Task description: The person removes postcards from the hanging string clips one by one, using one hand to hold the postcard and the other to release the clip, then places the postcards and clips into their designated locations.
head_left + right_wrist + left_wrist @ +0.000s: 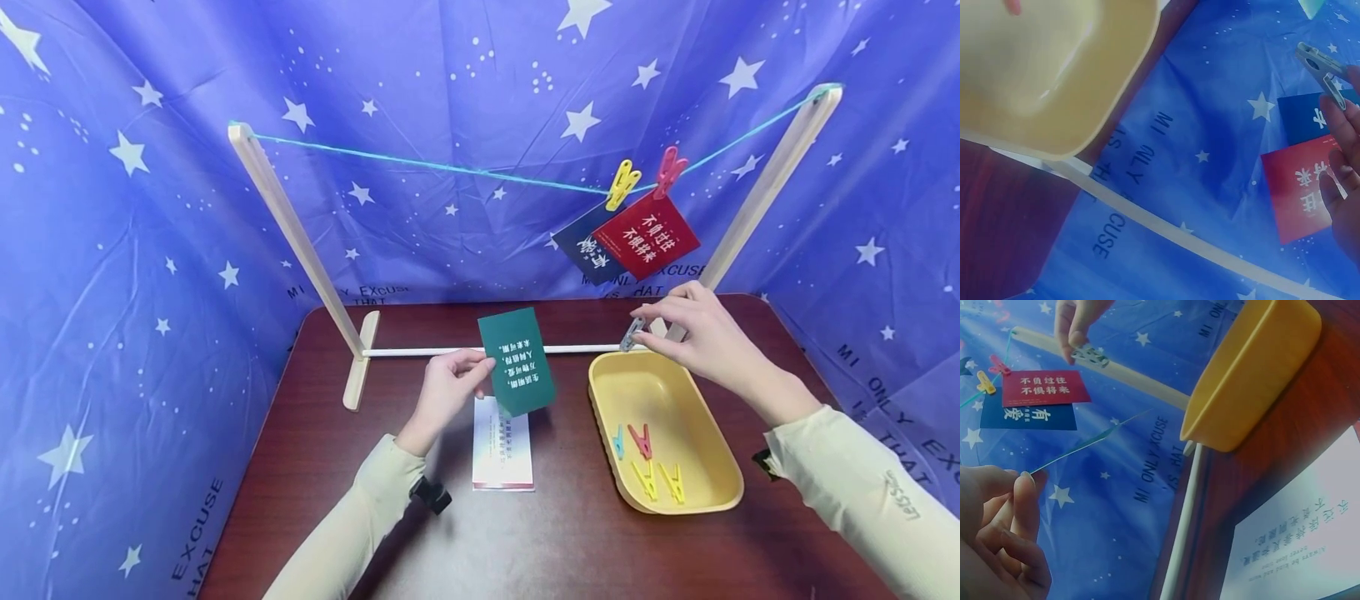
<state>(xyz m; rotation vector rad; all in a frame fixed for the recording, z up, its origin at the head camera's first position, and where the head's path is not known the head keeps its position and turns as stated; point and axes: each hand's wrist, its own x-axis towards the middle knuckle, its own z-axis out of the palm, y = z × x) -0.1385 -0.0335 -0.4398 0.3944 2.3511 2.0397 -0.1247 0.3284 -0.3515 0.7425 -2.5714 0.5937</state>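
Observation:
Between thumb and fingers, my left hand (448, 387) pinches a green card (519, 360) by its left edge, above the table. My right hand (701, 337) holds a grey clothespin (632, 333) over the far end of the yellow basin (723, 492). In the right wrist view the grey clothespin (1321, 72) sits between the fingertips. From the teal string (420, 165) hang a dark blue card (581, 242) on a yellow clothespin (622, 185) and a red card (647, 236) on a red clothespin (670, 172). The red card partly covers the blue one.
A wooden frame with a left post (296, 242) and right post (772, 183) bears the string. A white rod (420, 352) joins its feet. Several clothespins, among them a red clothespin (641, 440), lie in the basin. A white card (501, 454) tops a stack on the table (315, 500).

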